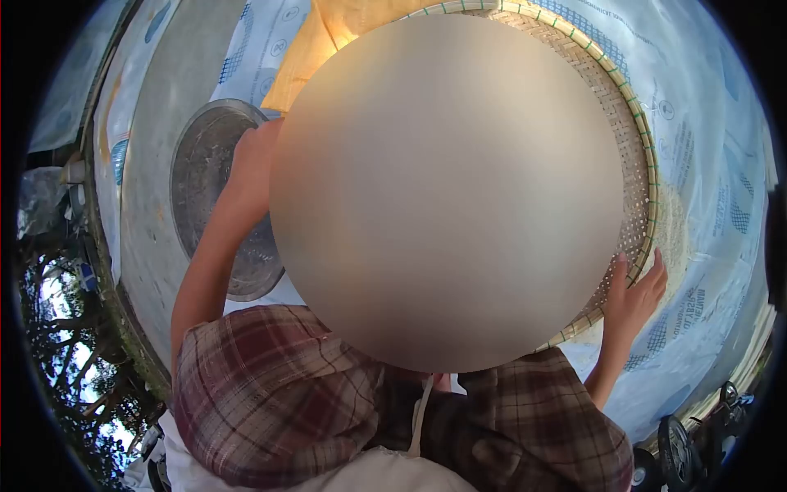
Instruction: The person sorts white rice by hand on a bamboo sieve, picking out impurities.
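Note:
A large round blurred patch covers the middle of the head view and hides most of a woven bamboo tray [635, 176]. The tray's green-stitched rim shows at the top and right. My right hand [634, 297] grips that rim at the lower right, thumb on the inner side and fingers outside. Pale specks dot the weave near it. At the left, my left hand [261, 148] reaches up beside the patch, its fingers hidden. Behind my left forearm lies a round grey metal basin [197, 193]. A yellow-orange cloth or sheet [316, 41] lies beyond that hand.
White printed sacking [705, 164] covers the ground around the tray. Small pale grains [674, 230] are scattered just outside its right rim. Bare concrete [156, 156] runs along the left. My knees in plaid shorts [270, 394] are close below. Wheels [676, 447] show at lower right.

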Demonstrator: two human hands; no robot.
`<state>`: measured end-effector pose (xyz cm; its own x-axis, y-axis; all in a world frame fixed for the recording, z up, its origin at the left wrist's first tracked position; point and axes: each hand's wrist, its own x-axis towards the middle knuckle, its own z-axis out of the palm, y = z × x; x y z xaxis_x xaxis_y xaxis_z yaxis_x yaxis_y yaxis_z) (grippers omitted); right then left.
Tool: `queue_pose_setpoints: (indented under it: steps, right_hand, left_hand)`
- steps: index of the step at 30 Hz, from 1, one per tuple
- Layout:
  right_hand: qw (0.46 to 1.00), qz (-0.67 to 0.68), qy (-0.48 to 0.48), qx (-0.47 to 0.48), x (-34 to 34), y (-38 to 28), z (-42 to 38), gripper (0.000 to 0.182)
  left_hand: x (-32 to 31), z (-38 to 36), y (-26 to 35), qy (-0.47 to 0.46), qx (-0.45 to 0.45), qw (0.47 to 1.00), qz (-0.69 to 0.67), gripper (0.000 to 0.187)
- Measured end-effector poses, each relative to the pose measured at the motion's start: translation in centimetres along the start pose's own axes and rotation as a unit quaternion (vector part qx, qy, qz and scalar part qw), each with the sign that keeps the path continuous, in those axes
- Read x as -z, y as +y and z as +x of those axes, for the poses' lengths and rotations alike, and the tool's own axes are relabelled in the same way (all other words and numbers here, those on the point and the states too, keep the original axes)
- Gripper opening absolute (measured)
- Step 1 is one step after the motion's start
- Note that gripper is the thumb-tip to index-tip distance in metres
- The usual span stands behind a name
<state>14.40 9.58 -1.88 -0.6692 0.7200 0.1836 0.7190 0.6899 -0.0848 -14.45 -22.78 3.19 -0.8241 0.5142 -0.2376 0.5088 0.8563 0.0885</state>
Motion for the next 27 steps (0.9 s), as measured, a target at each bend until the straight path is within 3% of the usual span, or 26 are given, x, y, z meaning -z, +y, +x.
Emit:
queue_pose_setpoints:
  steps: [1, 3, 4, 5, 6, 7, 9, 13, 15, 18, 22, 25, 27]
  right_hand:
    - [1.0, -0.002, 0.003, 0.001, 0.4, -0.6, 0.7, 0.049]
    - [0.993, 0.037, -0.013, 0.115, 1.7, -3.0, 3.0, 0.045]
    - [0.992, 0.035, -0.009, 0.117, 2.2, -4.3, 4.2, 0.045]
    - [0.974, 0.036, -0.02, 0.222, 2.6, -5.8, 5.4, 0.041]
    - [0.945, 0.036, -0.031, 0.324, 2.5, -7.0, 6.7, 0.038]
    - [0.944, 0.034, -0.027, 0.327, 1.7, -8.1, 7.9, 0.038]
    - [0.876, 0.081, -0.103, 0.464, -0.2, -9.9, 10.6, 0.027]
    - [0.872, 0.136, -0.097, 0.46, -4.7, -11.3, 13.1, 0.022]
    - [0.892, 0.179, -0.071, 0.408, -5.6, -11.4, 13.1, 0.021]
    - [0.887, 0.182, -0.055, 0.42, -6.0, -11.2, 12.8, 0.022]
    - [0.893, 0.186, -0.047, 0.407, -6.1, -11.8, 13.3, 0.026]
    - [0.895, 0.278, -0.068, 0.342, -7.1, -13.2, 14.4, 0.023]
    - [0.859, 0.394, -0.067, 0.32, -8.1, -13.7, 15.2, 0.016]
  left_hand:
    - [1.2, 1.0, 0.4, -0.025, -0.007, 0.999, -0.024, 0.021]
    - [2.5, 3.8, 1.7, 0.014, -0.125, 0.99, 0.059, 0.016]
    - [1.9, 5.9, 1.9, 0.032, -0.236, 0.97, 0.044, 0.013]
    - [1.2, 7.9, 2.2, 0.049, -0.342, 0.938, 0.028, 0.011]
    - [1.4, 9.3, 3.8, -0.038, -0.358, 0.932, -0.029, 0.01]
    - [1.7, 10.8, 5.7, -0.124, -0.371, 0.916, -0.087, 0.009]
    - [0.6, 13.7, 8.4, -0.193, -0.379, 0.904, -0.042, 0.009]
    - [-1.3, 16.2, 10.2, -0.151, -0.368, 0.913, -0.089, 0.011]
    - [-2.3, 16.1, 9.8, -0.073, -0.381, 0.915, -0.112, 0.011]
    - [-2.7, 16.1, 8.2, -0.054, -0.413, 0.9, -0.129, 0.012]
    - [-2.5, 15.9, 7.7, -0.087, -0.389, 0.907, -0.135, 0.014]
    - [-3.3, 15.2, 8.8, -0.032, -0.355, 0.916, -0.183, 0.018]
    - [-4.0, 15.0, 10.2, 0.053, -0.392, 0.899, -0.186, 0.019]
